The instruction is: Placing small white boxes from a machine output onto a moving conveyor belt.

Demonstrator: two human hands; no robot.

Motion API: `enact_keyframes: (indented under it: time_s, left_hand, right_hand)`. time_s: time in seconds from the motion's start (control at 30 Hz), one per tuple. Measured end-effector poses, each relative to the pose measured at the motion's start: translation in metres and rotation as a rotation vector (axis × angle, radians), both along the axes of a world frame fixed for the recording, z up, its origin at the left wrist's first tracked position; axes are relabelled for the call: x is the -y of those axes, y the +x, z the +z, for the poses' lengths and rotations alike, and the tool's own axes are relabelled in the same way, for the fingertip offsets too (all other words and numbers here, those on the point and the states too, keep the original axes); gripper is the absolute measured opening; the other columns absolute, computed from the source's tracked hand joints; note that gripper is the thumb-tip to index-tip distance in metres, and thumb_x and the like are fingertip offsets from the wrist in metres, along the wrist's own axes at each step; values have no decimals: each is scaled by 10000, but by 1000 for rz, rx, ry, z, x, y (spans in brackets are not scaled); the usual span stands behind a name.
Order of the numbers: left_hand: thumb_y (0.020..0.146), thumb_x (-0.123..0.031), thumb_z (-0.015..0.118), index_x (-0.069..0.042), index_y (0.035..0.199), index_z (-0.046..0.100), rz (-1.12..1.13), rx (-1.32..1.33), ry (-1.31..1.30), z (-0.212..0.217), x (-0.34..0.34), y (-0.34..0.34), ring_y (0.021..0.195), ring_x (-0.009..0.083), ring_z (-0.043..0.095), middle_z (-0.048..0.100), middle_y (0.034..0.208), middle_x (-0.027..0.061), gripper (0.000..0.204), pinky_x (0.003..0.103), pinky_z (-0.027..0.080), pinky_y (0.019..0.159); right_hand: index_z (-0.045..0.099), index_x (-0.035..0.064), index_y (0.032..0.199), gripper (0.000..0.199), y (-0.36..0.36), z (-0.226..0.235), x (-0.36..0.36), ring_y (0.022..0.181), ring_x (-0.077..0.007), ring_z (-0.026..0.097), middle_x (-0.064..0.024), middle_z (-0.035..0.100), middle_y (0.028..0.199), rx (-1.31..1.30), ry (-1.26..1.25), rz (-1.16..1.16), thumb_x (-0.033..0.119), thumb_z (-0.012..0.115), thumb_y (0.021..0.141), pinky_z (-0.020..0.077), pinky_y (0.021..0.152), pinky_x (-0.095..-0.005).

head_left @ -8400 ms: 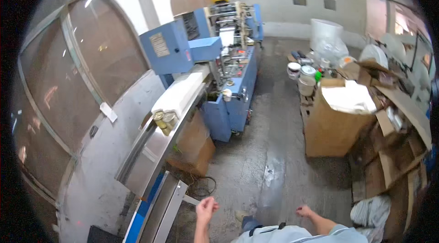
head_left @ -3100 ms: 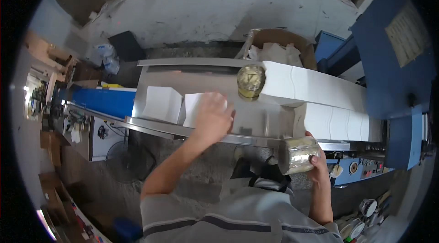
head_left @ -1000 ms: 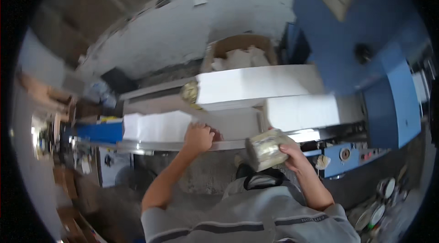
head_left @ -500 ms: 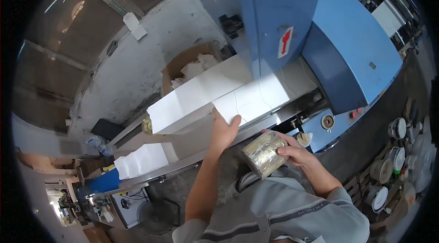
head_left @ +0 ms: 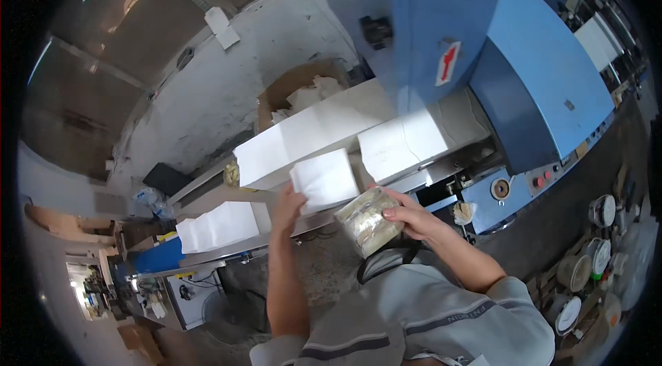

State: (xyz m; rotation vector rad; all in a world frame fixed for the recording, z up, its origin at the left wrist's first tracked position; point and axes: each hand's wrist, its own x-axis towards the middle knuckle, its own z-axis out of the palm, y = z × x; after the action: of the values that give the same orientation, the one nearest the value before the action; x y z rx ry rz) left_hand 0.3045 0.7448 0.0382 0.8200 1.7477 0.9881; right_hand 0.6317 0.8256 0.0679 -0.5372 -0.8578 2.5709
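Observation:
My left hand (head_left: 289, 206) is closed on the left end of a short stack of white paper (head_left: 324, 178), which lies on the metal feed table in front of me. Closer to my body, my right hand (head_left: 414, 218) grips a yellowish block (head_left: 369, 222) with a shiny clear wrapping, its thumb on top. Just right of the short stack is another white paper stack (head_left: 402, 147), lying partly beneath the blue machine. Behind them runs a long row of white paper (head_left: 310, 130). A separate paper pile (head_left: 219, 227) sits at the left on the table.
The blue machine (head_left: 441, 28) rises at the far right, with a control panel (head_left: 527, 187) carrying red buttons. A cardboard box (head_left: 272, 98) of scrap paper stands behind the table. Several tubs (head_left: 574, 257) line the floor at right. A round fan (head_left: 233, 312) is below left.
My left hand has moved left, drawing the short paper stack away from the stack by the machine; a gap now shows between them. The wrapped block has shifted left in my right hand.

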Motion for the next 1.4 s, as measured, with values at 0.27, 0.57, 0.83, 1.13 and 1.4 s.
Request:
enact_keyframes:
  time_s: [0.27,0.57,0.83,1.13,1.4]
  left_hand:
    - [780,-54,552,74,1316,465,301,-927,157,-1,86,-94,1005,337,613,629,1064,194,558,434,496,879]
    - [959,-351,471,-49,1119,711,-898,-1420,-441,30,47,-10,1265,300,483,609,1278,145,417,539,92,1170]
    - [909,-367,557,-15,1038,718,-452,-542,-154,23,13,28,990,334,637,703,953,188,408,434,426,1002]
    - [835,-587,625,134,1323,353,-118,-390,165,13,-102,166,1101,450,590,585,1159,353,912,461,471,933]
    - [790,-394,667,194,1283,312,-83,-557,69,27,-125,208,1045,487,598,569,1143,383,846,470,491,893]
  right_hand:
    - [305,-61,1456,928,-14,-13,7,1225,-262,533,-189,519,1334,135,91,-132,363,741,755,410,1054,-357]
    - [283,-64,1472,998,-34,-1,23,1245,-284,513,-185,484,1373,167,134,-219,386,757,717,389,1064,-369]
    - [369,-30,1438,878,-11,-8,21,1208,-251,550,-154,539,1332,140,107,-212,378,741,756,424,1041,-355]
    - [287,-44,1473,960,68,22,4,1222,-253,536,-162,526,1331,73,66,-139,341,758,730,398,1060,-347]
    - [293,-38,1471,901,120,9,-11,1211,-241,538,-154,536,1315,102,69,-141,278,743,757,410,1044,-340]
